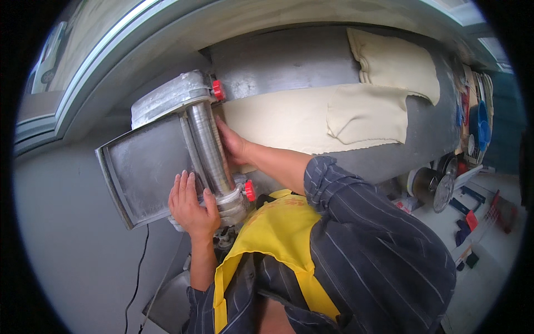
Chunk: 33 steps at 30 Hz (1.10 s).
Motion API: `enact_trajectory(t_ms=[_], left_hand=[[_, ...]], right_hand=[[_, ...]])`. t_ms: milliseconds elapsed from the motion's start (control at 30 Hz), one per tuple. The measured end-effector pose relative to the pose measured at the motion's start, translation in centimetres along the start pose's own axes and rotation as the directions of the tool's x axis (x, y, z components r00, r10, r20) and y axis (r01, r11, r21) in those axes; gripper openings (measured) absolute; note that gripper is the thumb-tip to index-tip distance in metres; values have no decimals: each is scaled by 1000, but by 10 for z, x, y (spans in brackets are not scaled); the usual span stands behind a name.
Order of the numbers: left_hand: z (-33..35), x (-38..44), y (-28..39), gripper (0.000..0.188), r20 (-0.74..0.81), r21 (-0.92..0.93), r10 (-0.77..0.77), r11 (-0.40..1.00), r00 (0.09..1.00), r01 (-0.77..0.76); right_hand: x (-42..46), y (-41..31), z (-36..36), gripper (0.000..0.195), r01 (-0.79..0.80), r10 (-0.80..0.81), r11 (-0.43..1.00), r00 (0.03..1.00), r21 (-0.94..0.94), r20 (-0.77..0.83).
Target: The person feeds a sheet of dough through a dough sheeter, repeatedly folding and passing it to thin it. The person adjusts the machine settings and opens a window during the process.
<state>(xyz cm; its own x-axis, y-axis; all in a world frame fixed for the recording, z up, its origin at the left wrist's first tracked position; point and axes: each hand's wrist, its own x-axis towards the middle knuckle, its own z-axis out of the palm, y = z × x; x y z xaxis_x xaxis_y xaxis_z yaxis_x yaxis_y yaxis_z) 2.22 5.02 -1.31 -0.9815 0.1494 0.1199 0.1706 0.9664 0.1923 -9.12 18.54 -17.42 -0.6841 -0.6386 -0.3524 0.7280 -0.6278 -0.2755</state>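
Observation:
A dough sheeter with a metal roller [207,144] and red knobs stands at the left end of a metal worktable. My left hand [194,206] lies flat, fingers spread, at the near edge of the machine's metal feed tray [146,167]. On the roller's other side, my right hand [233,144] reaches down beside the roller at the end of a long dough sheet [283,117]; its fingertips are partly hidden. That sheet runs rightward along the table, and its far end is folded over.
A folded stack of dough [394,62] rests at the table's back right. Beyond the table's right end are a blue plastic basin [484,125] and a metal pot [425,183]. A black cable [139,271] hangs below the tray. A window frame borders the upper left.

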Motion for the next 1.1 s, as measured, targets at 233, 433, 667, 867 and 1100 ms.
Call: enact_trajectory(t_ms=[233, 433, 667, 867, 1100], left_hand=[[2, -2, 1, 46, -7, 3, 6, 1000, 1000, -6], [3, -3, 2, 39, -31, 28, 38, 999, 999, -37], [6, 5, 48, 45, -135, -115, 90, 988, 987, -105], [59, 42, 198, 56, 57, -413, 305, 874, 950, -256], [199, 47, 219, 83, 382, -87, 169, 985, 909, -146]], right_hand=[[2, -3, -11, 77, -39, 34, 997, 995, 59, 96], [-7, -25, -38, 75, -65, 61, 997, 993, -33, -98], [-158, -116, -49, 59, 41, -70, 988, 979, 149, 193], [-347, -214, -118, 62, 163, -411, 853, 796, -495, -445], [-388, -191, -170, 52, -480, -898, -367, 406, -797, 169]])
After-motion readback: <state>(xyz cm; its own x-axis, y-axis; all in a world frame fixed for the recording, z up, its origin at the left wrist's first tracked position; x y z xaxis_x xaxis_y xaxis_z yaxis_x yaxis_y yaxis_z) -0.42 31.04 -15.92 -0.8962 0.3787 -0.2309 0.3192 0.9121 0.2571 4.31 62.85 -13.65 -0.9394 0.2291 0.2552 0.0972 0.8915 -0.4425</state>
